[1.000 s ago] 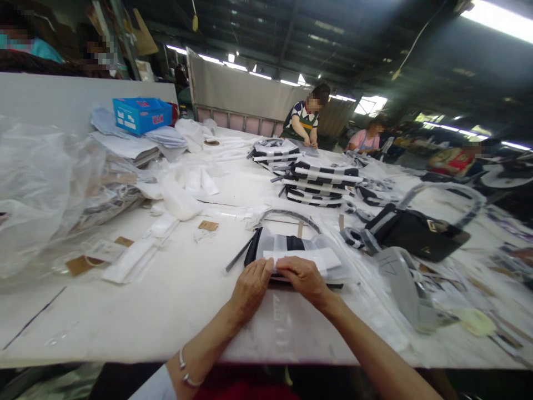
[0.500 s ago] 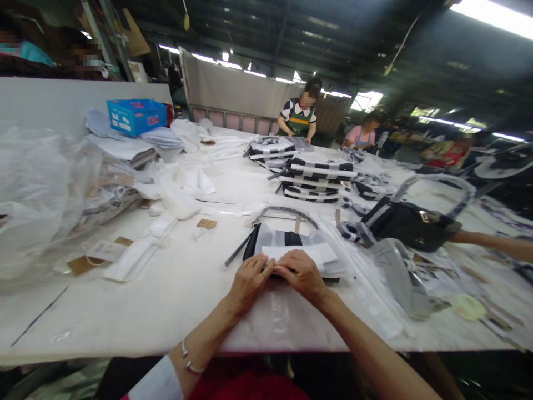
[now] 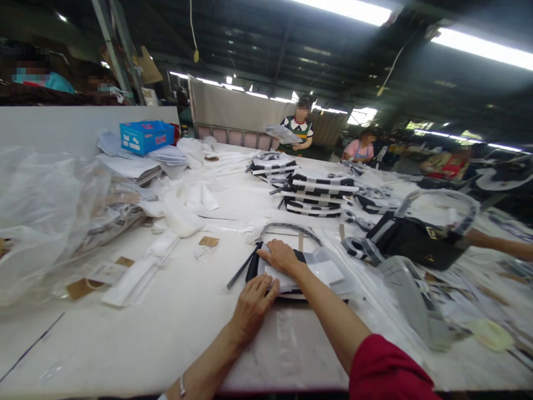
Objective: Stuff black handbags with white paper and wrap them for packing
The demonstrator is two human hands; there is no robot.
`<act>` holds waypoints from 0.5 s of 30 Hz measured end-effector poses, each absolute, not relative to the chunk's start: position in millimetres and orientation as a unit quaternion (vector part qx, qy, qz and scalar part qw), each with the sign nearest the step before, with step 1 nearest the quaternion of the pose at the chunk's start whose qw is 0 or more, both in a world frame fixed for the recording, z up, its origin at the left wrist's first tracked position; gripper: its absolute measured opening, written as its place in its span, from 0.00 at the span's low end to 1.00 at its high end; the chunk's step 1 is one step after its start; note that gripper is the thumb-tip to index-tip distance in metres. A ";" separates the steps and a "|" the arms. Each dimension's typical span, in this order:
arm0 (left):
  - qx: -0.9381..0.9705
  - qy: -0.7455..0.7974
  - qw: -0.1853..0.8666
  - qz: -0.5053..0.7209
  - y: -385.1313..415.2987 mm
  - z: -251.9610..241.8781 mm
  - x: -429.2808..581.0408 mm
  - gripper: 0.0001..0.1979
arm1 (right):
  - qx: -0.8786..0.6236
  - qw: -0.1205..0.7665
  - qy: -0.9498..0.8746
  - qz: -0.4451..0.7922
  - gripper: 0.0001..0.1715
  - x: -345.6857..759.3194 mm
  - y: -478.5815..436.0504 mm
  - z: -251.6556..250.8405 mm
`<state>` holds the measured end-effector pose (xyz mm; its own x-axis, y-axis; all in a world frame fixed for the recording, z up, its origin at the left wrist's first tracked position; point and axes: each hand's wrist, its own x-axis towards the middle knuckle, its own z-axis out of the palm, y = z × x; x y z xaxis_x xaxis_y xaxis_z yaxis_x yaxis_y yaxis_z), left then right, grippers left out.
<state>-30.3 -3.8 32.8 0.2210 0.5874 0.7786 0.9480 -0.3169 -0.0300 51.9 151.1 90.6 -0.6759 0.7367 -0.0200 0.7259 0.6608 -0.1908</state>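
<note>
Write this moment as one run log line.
left hand: flat, near edge of wrapped bag | right hand: flat, far left corner

free: near-left table (image 3: 175, 316) | blocked right: black handbag (image 3: 416, 247)

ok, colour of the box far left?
Blue, with white and red print on the box; head view.

The right hand (image 3: 282, 256) now lies further out across the bag (image 3: 327, 272), parted from the left hand (image 3: 254, 303). The far person (image 3: 300, 129) now holds up a sheet (image 3: 280, 133).
</note>
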 end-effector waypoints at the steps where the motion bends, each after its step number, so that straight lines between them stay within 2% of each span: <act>1: -0.737 -0.521 0.261 -0.342 -3.6 32.6 -30.4 0.15 | -0.400 0.031 -0.911 0.093 0.29 52.3 150.4 89.4; 8: -0.755 -0.514 0.237 -0.332 -3.5 34.3 -31.7 0.17 | -0.387 0.068 -0.908 0.147 0.27 65.0 154.2 108.8; 12: -0.755 -0.515 0.227 -0.337 -3.9 33.4 -31.3 0.16 | -0.353 0.131 -0.910 0.175 0.16 102.8 135.4 123.8; 15: -0.757 -0.517 0.219 -0.335 -4.9 32.8 -31.2 0.18 | -0.269 0.171 -0.928 0.193 0.11 136.6 108.2 116.2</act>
<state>-31.2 -4.9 32.8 0.2405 0.6356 0.7336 0.9290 -0.3698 0.0158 136.6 108.2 116.2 -0.7965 0.5655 0.2142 0.4331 0.7807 -0.4504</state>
